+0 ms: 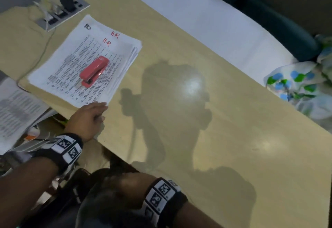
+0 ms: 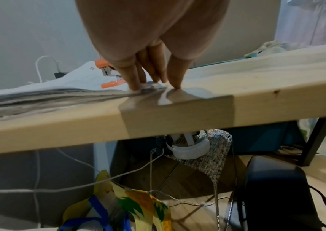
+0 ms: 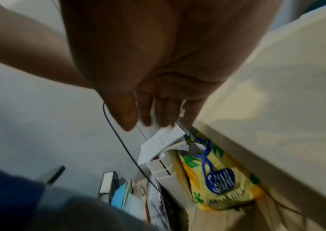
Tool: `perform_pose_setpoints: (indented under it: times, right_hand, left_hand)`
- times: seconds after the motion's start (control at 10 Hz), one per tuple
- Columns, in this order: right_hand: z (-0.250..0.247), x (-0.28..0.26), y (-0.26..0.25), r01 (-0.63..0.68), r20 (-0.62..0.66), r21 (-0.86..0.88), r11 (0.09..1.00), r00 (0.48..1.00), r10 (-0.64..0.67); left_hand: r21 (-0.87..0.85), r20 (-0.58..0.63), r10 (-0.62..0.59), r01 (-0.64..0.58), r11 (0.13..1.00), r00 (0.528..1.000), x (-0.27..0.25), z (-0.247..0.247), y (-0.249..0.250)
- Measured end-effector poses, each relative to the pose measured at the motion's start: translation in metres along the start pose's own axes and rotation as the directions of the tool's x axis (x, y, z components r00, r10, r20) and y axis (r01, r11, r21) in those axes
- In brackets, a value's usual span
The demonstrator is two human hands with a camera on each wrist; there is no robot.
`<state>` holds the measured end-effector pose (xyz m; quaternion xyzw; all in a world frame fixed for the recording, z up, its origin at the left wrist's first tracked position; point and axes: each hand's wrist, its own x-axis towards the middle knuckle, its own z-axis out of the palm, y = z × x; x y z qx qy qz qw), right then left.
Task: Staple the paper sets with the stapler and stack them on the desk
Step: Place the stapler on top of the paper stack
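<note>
A stack of printed paper sets [image 1: 59, 68] lies at the far left of the pale wooden desk [image 1: 197, 120], with a red stapler [image 1: 94, 70] resting on top of it. My left hand [image 1: 97, 110] reaches over the desk's near edge. Its straight fingers [image 2: 134, 81] press on the stack's near corner [image 2: 39, 96], and the stapler [image 2: 106, 73] shows just behind them. My right hand [image 1: 125, 183] hangs below the desk edge [image 3: 276, 93], dark in the head view. In the right wrist view, the right hand [image 3: 154, 115] has relaxed fingers and holds nothing.
A power strip with plugs and cables [image 1: 62, 12] sits behind the stack. Large white sheets [image 1: 197, 12] lie past the far edge and a floral bag [image 1: 296, 84] at the right. Loose papers [image 1: 16, 111] lie left of the desk. Under it are a yellow bag [image 3: 217, 179] and cables.
</note>
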<state>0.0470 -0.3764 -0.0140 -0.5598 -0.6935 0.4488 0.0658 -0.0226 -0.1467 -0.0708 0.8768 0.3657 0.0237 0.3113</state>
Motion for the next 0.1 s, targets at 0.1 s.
perform_pose_setpoints:
  times: [0.1]
  right_hand:
    - [-0.0333, -0.0055, -0.0061, -0.143, 0.000, 0.027, 0.989, 0.990, 0.143]
  left_hand:
    - [-0.016, -0.002, 0.019, -0.019, 1.000, 1.000, -0.0044, -0.0127, -0.0068]
